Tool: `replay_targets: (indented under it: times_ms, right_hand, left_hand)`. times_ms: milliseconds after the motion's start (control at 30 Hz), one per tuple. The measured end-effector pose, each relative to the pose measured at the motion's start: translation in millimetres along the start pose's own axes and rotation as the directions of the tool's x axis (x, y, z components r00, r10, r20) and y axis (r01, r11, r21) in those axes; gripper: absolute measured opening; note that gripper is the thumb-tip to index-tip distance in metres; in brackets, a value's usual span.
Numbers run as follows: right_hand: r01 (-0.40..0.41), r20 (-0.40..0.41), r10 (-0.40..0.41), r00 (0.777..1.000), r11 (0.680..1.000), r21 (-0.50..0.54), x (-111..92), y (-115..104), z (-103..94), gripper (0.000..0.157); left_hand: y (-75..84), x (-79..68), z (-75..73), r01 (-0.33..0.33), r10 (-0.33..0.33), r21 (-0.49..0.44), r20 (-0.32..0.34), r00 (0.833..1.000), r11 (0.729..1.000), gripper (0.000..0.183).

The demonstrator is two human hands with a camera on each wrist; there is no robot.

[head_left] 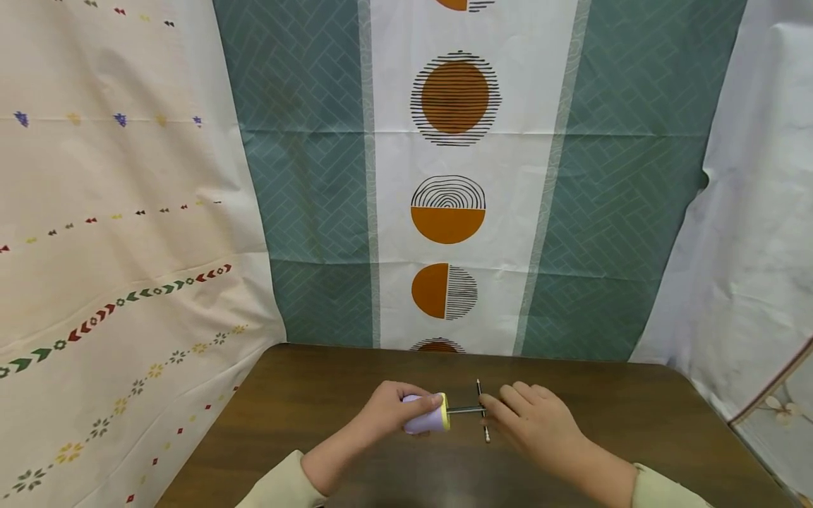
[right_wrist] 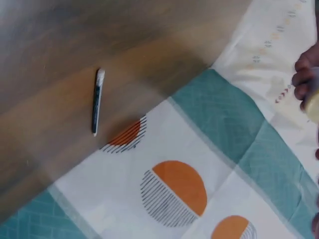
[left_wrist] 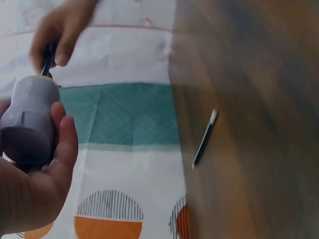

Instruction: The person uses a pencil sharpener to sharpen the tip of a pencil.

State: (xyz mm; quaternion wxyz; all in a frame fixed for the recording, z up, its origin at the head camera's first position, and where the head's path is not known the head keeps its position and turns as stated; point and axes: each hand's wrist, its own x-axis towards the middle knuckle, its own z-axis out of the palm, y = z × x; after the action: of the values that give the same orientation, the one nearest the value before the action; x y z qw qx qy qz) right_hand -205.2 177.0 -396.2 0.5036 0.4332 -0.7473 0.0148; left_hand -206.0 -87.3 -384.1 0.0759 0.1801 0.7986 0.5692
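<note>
My left hand (head_left: 394, 407) grips a lavender cup-shaped holder (head_left: 424, 415) with a yellow rim, tilted on its side above the table. Its mouth faces my right hand (head_left: 533, 420), which pinches a dark pencil (head_left: 465, 409). One end of this pencil is at or inside the mouth; the other is hidden by my fingers. In the left wrist view the holder (left_wrist: 31, 117) shows its dark base, and the pencil (left_wrist: 48, 59) rises from the rim. A second black pencil (left_wrist: 204, 139) with a white end lies on the table below my hands.
The brown wooden table (head_left: 317, 374) reaches back to a hanging cloth (head_left: 305, 212) with green and white panels and orange circles. Patterned white cloths hang along the left side (head_left: 127, 282) and right side (head_left: 749, 282).
</note>
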Motion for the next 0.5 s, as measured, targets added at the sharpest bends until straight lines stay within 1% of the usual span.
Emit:
replay_targets:
  times_ms: [33,67,100,167,233,267,300,333,367,400,433,467,500]
  right_hand:
    - [0.042,-0.051,-0.045,0.998,0.998,-0.051,0.4,0.2,1.0,0.039]
    - [0.069,-0.084,-0.076,0.994,0.994,-0.087,0.7,0.1,1.6,0.037]
    - [0.084,-0.104,-0.095,0.99,0.991,-0.104,1.0,-0.1,2.1,0.036]
    - [0.084,-0.115,-0.097,0.989,0.991,-0.107,1.5,-0.8,2.6,0.035]
    - [0.045,-0.099,-0.05,0.994,0.997,-0.059,2.4,-2.2,2.9,0.038]
    - [0.015,-0.081,-0.017,0.997,1.0,-0.023,2.9,-3.1,2.9,0.041]
    - [-0.023,-0.054,0.024,0.998,1.0,0.017,2.9,-4.1,2.6,0.044]
    - [-0.067,-0.019,0.068,0.997,0.995,0.068,2.8,-5.1,1.9,0.045]
    - [-0.122,0.032,0.118,0.992,0.984,0.132,2.5,-6.3,0.8,0.041]
    - [-0.193,0.109,0.174,0.979,0.96,0.2,2.3,-7.6,-1.4,0.036]
    - [-0.273,0.2,0.224,0.954,0.923,0.272,2.0,-8.5,-4.0,0.031]
    - [-0.368,0.32,0.259,0.911,0.86,0.353,2.0,-8.3,-6.7,0.028]
    - [-0.466,0.445,0.26,0.857,0.759,0.455,1.3,-7.1,-8.9,0.025]
  left_hand:
    - [1.6,0.3,-0.2,0.069,-0.067,-0.061,0.031,0.997,0.996,0.042]
    - [2.5,0.5,-0.1,0.117,-0.111,-0.105,0.062,0.992,0.988,0.043]
    - [2.9,0.3,0.4,0.149,-0.138,-0.136,0.085,0.987,0.979,0.044]
    - [2.9,-0.4,1.7,0.162,-0.148,-0.148,0.1,0.984,0.976,0.044]
    - [1.6,-1.0,3.9,0.12,-0.111,-0.134,0.074,0.991,0.984,0.041]
    - [0.9,-1.8,5.2,0.085,-0.081,-0.104,0.044,0.996,0.991,0.039]
    - [0.1,-2.7,6.8,0.033,-0.032,-0.062,0.009,0.999,0.998,0.038]
    - [-1.2,-3.7,8.7,-0.034,0.033,-0.004,-0.025,0.999,0.999,0.035]
    - [-3.5,-4.8,10.6,-0.122,0.126,0.07,-0.053,0.991,0.99,0.033]
    - [-6.1,-5.8,12.6,-0.227,0.242,0.166,-0.073,0.968,0.96,0.031]
    - [-9.3,-6.4,14.0,-0.339,0.372,0.276,-0.075,0.925,0.899,0.032]
    - [-13.2,-5.7,14.4,-0.462,0.523,0.399,-0.052,0.851,0.792,0.035]
    - [-16.7,-4.2,14.2,-0.575,0.669,0.509,-0.003,0.743,0.641,0.04]
